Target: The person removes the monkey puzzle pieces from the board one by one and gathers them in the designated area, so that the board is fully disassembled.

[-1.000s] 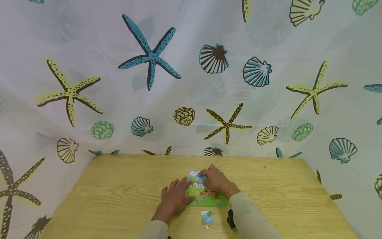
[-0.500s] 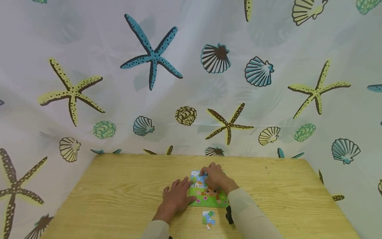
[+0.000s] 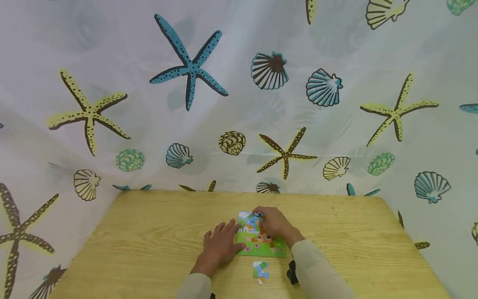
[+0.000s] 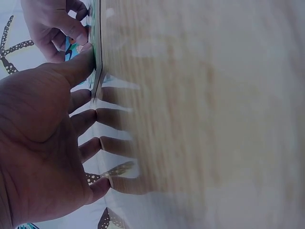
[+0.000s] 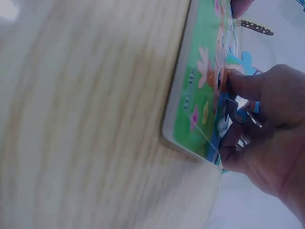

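Observation:
A jigsaw puzzle board [image 3: 261,250] with a monkey, a house and flowers lies flat on the table. My left hand [image 3: 221,246] rests beside it, fingers spread on the wood and thumb on the board's left edge; the left wrist view shows this hand [image 4: 43,129] from the palm side. Over the board's upper right part, my right hand [image 3: 275,222] curls its fingers and pinches a light blue puzzle piece [image 5: 246,62], tilted up from the picture in the right wrist view. The fingers hide much of that corner. Below the board lie loose puzzle pieces [image 3: 260,270].
The wooden table [image 3: 157,232] runs back to a white curtain [image 3: 224,112] printed with starfish and shells, which also hangs at both sides. A black strap piece [image 3: 292,272] sits at the right wrist.
The right hand has shifted slightly to the right over the board, and its fingers have drawn back, showing more of the picture's top. The left hand and the loose pieces stay put.

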Motion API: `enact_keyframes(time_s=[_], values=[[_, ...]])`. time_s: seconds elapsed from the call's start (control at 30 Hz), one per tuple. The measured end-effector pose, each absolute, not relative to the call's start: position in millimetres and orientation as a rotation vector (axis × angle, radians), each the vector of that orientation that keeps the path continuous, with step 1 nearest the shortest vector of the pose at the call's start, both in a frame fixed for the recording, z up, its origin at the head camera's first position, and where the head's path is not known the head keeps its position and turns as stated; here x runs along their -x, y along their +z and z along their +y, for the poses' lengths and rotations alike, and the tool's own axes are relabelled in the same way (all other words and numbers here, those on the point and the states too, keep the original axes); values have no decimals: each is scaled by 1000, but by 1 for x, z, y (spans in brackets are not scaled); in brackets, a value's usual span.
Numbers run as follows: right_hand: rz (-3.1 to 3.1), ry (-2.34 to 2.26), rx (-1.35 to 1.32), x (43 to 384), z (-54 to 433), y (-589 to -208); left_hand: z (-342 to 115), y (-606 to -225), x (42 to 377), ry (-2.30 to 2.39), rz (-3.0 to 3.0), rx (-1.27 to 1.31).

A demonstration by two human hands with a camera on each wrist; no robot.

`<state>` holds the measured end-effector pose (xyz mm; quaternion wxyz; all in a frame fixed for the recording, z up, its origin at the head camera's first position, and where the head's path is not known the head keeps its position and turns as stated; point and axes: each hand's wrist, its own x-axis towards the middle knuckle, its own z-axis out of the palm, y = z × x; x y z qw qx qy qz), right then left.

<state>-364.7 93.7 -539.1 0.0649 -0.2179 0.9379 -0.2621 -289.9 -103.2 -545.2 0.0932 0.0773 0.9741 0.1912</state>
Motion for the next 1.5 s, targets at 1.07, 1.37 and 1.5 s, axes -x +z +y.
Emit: enact_keyframes(time_s=[1.07, 1.37, 1.5], values=[[2950, -835, 563, 364, 95, -546, -81, -537, 284, 265, 2880, -660], [2913, -944, 568, 366, 107, -546, -75, -538, 284, 352, 2762, -591], [2821, -1050, 582, 367, 113, -546, -73, -538, 284, 340, 2758, -554]])
